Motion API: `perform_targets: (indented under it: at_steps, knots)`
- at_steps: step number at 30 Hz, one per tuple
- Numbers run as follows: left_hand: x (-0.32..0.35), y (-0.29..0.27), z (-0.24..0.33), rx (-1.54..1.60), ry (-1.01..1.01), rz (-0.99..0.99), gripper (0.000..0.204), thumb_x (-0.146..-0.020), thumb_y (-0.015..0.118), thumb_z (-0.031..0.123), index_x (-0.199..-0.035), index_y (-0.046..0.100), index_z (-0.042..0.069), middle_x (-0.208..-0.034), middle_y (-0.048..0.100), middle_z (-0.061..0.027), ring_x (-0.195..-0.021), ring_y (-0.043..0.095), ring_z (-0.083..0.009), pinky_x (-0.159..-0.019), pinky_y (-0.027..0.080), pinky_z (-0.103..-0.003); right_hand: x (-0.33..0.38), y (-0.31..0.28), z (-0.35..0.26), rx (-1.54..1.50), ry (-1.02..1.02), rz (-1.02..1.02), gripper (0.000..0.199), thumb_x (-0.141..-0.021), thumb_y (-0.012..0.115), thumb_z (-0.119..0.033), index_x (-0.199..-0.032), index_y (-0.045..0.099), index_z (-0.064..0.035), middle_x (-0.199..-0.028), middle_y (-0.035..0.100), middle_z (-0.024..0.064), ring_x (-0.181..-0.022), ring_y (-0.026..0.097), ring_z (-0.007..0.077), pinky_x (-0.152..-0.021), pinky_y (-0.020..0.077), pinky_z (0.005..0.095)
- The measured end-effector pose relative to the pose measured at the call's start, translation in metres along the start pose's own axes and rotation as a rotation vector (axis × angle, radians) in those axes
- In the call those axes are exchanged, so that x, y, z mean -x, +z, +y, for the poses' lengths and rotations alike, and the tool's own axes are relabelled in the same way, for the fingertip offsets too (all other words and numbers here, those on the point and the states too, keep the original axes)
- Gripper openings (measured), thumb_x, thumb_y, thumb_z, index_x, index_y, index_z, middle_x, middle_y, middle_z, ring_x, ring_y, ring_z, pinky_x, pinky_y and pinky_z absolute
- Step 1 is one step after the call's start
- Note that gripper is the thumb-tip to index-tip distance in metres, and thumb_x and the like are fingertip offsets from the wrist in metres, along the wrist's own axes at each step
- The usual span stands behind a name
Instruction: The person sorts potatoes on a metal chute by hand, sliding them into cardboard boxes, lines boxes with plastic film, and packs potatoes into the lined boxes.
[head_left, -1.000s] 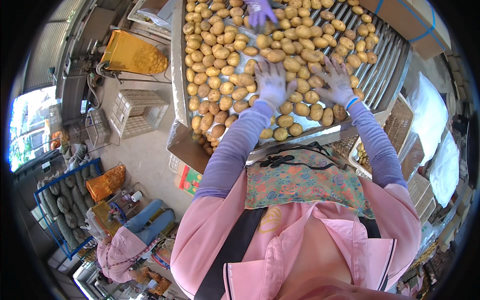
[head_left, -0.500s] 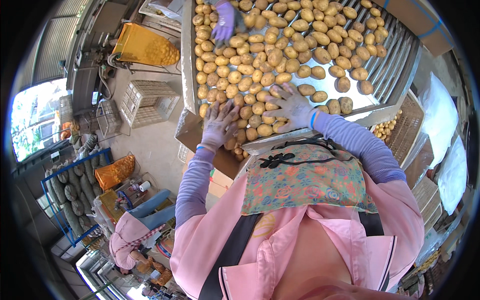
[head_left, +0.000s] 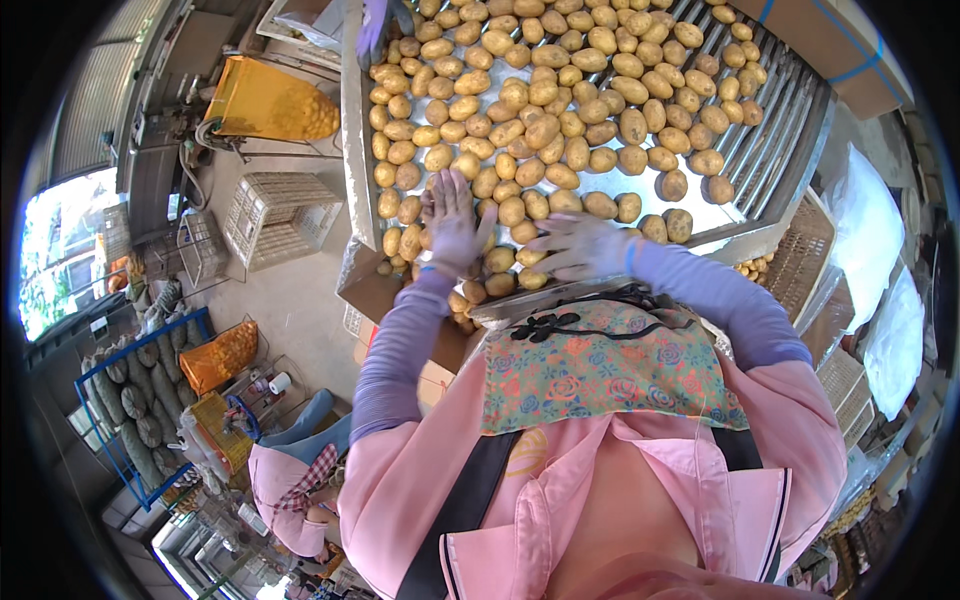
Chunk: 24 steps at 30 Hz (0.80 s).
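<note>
Many potatoes (head_left: 540,132) lie over a metal sorting table (head_left: 358,150) with a white bed. My left hand (head_left: 455,228), in a pale glove, rests on potatoes by the table's near left corner, its fingers stretched out. To the right of it my right hand (head_left: 582,247), gloved too, lies flat against potatoes by the near edge, fingers extended toward the left and a little blurred. Neither hand is closed round a potato. Just below the left hand, an open cardboard box (head_left: 372,284) at the corner has potatoes in it.
Another person's purple-gloved hand (head_left: 371,32) is at the table's far left. Metal rollers (head_left: 775,120) form the right side. A brown crate (head_left: 803,245) stands beyond. On the left floor are a plastic crate (head_left: 275,215) and a yellow sack (head_left: 265,100). Behind left, a person (head_left: 285,495) bends over.
My left hand has moved right and slightly up; my right hand has shifted down toward the near edge. Potatoes have spread, with gaps among them. The purple-gloved hand has drawn back to the far left.
</note>
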<state>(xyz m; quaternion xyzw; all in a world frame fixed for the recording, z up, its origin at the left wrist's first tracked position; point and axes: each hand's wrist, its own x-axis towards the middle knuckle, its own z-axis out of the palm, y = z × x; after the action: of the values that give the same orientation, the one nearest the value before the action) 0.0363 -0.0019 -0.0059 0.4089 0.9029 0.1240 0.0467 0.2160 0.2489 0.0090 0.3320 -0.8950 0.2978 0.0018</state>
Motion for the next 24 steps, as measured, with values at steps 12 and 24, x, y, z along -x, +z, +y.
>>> perform_targets:
  at_steps: [12,24]
  knots:
    - [-0.047,0.006,0.067,-0.007,-0.173,0.049,0.102,-0.095,0.054,0.062,-0.163,0.011,0.000,-0.162,0.032,-0.0238,-0.152,0.019,-0.0522,-0.121,0.005,-0.070,0.034,-0.103,0.057,0.546,0.862,0.020,0.079,-0.085,0.068,-0.062,-0.156,0.042,-0.0393,-0.165,0.034,0.0115,-0.153,0.017,0.0507,-0.125,0.0140,0.0610]
    - [0.139,-0.063,-0.023,-0.088,-0.058,0.056,0.055,-0.095,0.062,0.038,-0.147,0.056,0.022,-0.149,0.052,-0.0149,-0.136,0.046,-0.0379,-0.115,0.031,-0.056,-0.033,-0.009,-0.005,0.224,0.309,-0.090,0.072,-0.073,0.078,-0.055,-0.141,0.060,-0.0406,-0.160,0.043,0.0056,-0.153,0.019,0.0501,-0.126,0.0102,0.0629]
